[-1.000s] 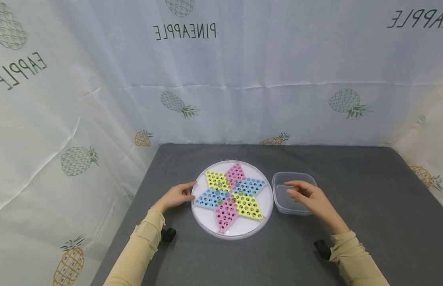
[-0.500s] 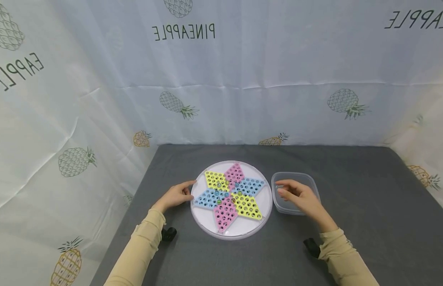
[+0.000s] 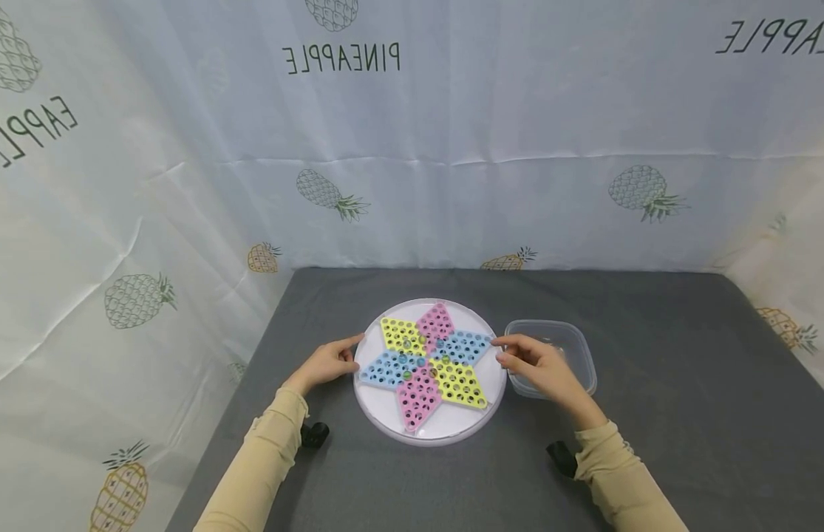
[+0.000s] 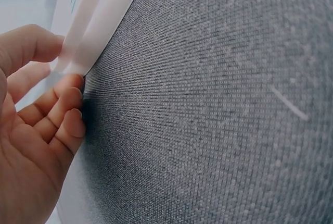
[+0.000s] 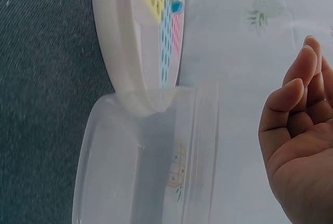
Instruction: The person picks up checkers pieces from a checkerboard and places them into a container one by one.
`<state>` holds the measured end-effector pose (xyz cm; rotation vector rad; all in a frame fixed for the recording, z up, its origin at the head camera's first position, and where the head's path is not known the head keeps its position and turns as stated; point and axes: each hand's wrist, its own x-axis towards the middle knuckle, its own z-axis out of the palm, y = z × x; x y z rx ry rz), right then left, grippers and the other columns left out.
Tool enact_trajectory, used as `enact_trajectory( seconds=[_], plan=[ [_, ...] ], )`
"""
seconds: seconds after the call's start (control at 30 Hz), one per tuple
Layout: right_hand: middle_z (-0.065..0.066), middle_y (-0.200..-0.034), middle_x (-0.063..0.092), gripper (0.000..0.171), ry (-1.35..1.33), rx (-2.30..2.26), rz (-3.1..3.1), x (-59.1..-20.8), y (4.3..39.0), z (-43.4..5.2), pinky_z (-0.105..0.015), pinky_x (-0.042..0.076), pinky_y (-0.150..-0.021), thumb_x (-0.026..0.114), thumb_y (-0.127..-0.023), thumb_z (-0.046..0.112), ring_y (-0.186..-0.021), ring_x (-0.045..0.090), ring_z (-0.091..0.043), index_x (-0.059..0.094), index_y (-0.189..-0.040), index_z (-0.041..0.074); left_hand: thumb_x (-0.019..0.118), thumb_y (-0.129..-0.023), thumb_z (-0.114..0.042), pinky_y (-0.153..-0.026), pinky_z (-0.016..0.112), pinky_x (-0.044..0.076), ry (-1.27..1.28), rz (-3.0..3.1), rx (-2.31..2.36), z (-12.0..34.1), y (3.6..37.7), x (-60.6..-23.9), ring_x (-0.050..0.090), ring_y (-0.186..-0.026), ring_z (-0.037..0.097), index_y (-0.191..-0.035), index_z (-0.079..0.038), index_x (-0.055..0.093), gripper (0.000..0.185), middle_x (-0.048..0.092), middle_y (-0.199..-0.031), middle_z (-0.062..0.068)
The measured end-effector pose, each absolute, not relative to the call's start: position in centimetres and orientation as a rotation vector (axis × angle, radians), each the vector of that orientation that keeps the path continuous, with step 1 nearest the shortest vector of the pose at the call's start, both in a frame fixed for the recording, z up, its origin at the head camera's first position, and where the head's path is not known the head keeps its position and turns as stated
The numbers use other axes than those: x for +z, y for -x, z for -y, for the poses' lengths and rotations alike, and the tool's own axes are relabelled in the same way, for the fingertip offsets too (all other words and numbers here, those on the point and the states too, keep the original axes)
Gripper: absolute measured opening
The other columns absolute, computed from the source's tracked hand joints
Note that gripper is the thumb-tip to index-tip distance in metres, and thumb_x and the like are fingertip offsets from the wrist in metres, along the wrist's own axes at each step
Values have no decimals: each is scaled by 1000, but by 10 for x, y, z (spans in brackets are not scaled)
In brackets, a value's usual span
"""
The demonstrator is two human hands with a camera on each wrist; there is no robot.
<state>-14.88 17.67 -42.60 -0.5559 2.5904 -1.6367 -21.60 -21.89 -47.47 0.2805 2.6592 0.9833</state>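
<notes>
A round white Chinese checkers board (image 3: 378, 414) with a pink, yellow and blue star lies on the table; several glass marbles (image 3: 407, 375) sit around its middle. At its left rim, my left hand (image 3: 324, 366) holds the edge, thumb and fingertips against the white side in the left wrist view. My right hand (image 3: 543, 369) hovers over the left part of a clear plastic box (image 3: 574, 340), its thumb and index fingertip apart close to the board's right rim. Nothing shows between them. In the right wrist view, its other fingers (image 5: 291, 96) are loosely bent.
The clear box stands right beside the board's right edge. A dark grey cloth covers the table (image 3: 671, 384). Behind it hangs a pale curtain (image 3: 451, 199) printed with pineapples, with another stretch along the left side.
My right hand has moved left, from above the middle of the clear box to the board's right rim. My left hand has stayed at the board's left rim.
</notes>
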Motion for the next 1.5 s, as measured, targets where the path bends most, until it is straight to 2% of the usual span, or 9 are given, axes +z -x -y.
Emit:
enact_trajectory(
  seconds=[0.13, 0.27, 0.37, 0.5, 0.73, 1.0, 1.23, 1.33, 1.5],
  plan=[
    [-4, -84, 56, 29, 572, -1690, -2536, -425, 149, -169, -29, 49, -64, 59, -90, 17, -71, 57, -23, 61, -117, 8, 64, -79, -14, -57, 26, 37, -261, -2662, 979, 218, 216, -472, 44, -60, 12, -139, -12, 45, 64, 52, -75, 1],
    [-8, -82, 56, 30, 586, -1707, -2510, -425, 152, -159, -29, 45, -59, 59, -90, 19, -67, 55, -14, 61, -117, 6, 64, -78, -13, -56, 27, 37, -252, -2661, 988, 216, 218, -470, 44, -60, 13, -139, -12, 45, 64, 51, -73, 2],
    [-9, -82, 57, 30, 602, -1717, -2487, -427, 155, -153, -28, 43, -58, 58, -90, 19, -67, 54, -14, 61, -116, 4, 64, -78, -13, -56, 27, 38, -253, -2653, 993, 216, 217, -471, 45, -60, 13, -140, -11, 44, 65, 52, -72, 1],
    [-12, -82, 57, 28, 614, -1719, -2468, -431, 158, -147, -29, 42, -57, 57, -91, 19, -69, 55, -24, 61, -116, 7, 65, -79, -14, -56, 27, 39, -252, -2638, 1015, 217, 216, -474, 46, -58, 12, -140, -11, 44, 65, 52, -70, 1],
    [-21, -87, 58, 29, 587, -1694, -2458, -437, 162, -137, -27, 44, -59, 57, -91, 24, -72, 55, -29, 62, -116, 11, 64, -79, -13, -56, 28, 40, -266, -2624, 1059, 219, 214, -477, 47, -56, 13, -140, -10, 43, 64, 52, -66, 1],
    [-20, -89, 60, 32, 569, -1679, -2448, -441, 165, -126, -28, 46, -62, 56, -92, 21, -70, 56, -16, 60, -120, 7, 64, -79, -12, -56, 28, 40, -249, -2607, 1076, 217, 216, -478, 48, -55, 14, -140, -11, 43, 65, 52, -66, 1],
    [-20, -86, 60, 35, 571, -1597, -2511, -446, 169, -118, -24, 45, -61, 55, -92, 29, -71, 56, -30, 61, -118, 6, 64, -79, -12, -56, 28, 39, -240, -2615, 1079, 217, 216, -480, 48, -54, 13, -140, -12, 43, 64, 52, -66, 1],
    [-20, -86, 61, 37, 569, -1574, -2521, -449, 171, -115, -22, 44, -60, 54, -93, 30, -69, 54, -25, 61, -118, 5, 63, -79, -12, -56, 28, 40, -240, -2612, 1083, 217, 216, -479, 49, -55, 13, -140, -12, 43, 65, 52, -66, 1],
    [-6, -82, 60, 34, 516, -1471, -2608, -456, 174, -109, -22, 43, -61, 57, -91, 29, -67, 51, -10, 63, -117, 8, 63, -79, -12, -56, 28, 41, -232, -2598, 1099, 218, 216, -480, 50, -56, 14, -141, -12, 43, 65, 52, -67, 1]
  ],
)
